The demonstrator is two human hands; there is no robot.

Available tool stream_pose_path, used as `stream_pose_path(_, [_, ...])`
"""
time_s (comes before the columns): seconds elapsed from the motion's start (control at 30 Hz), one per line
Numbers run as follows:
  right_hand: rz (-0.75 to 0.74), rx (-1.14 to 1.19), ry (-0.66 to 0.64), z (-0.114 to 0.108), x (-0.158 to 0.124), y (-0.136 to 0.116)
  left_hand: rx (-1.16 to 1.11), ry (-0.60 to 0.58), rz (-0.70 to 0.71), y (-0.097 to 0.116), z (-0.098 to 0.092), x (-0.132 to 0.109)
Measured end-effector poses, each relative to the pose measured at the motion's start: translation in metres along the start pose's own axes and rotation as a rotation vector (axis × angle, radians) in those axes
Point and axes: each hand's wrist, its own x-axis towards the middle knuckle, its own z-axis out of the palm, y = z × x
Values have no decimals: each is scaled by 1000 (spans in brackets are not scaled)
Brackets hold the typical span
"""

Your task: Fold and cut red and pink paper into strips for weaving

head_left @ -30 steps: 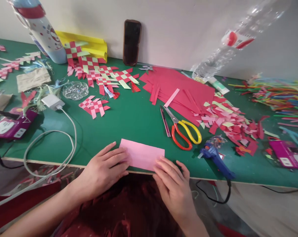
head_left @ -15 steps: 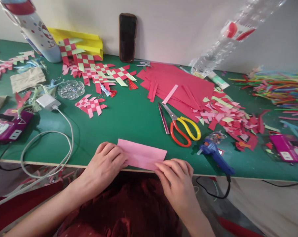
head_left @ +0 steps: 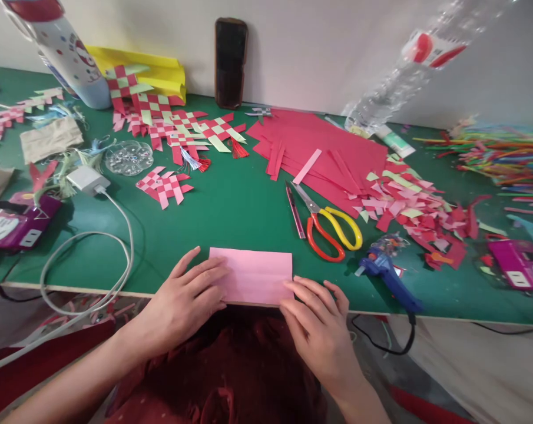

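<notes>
A folded pink sheet of paper (head_left: 257,275) lies at the front edge of the green table, its long side running left to right. My left hand (head_left: 191,288) holds its left end, fingers on top and the index finger lifted a little. At the paper's right end, my right hand (head_left: 317,315) grips the lower corner between thumb and index finger, with the other fingers loosely spread. Beyond the paper lie scissors (head_left: 330,229) with one red and one yellow handle, beside a slim pink pen-like tool (head_left: 295,211).
Red paper sheets (head_left: 323,141) and a heap of paper scraps (head_left: 411,203) lie at the right, near a blue glue gun (head_left: 390,277). Woven paper fish (head_left: 164,185) lie at the left, by a white cable (head_left: 129,235). A phone (head_left: 229,65) leans on the wall.
The pink paper has turned to lie nearly level with the table edge. My left index finger has lifted, and my right fingers have spread slightly.
</notes>
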Motion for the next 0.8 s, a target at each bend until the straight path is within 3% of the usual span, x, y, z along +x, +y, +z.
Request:
stream_pose_path(0.33, [-12, 3, 12, -5, 8, -3, -19, 34, -26, 1, -5, -1])
stream_pose_path(0.53, [30, -46, 61, -2, 23, -6, 45, 120, -79, 5, 0, 4])
stream_pose_path(0.8, [-24, -89, -40, 1, 26, 2, -26, 90, -89, 7, -4, 7])
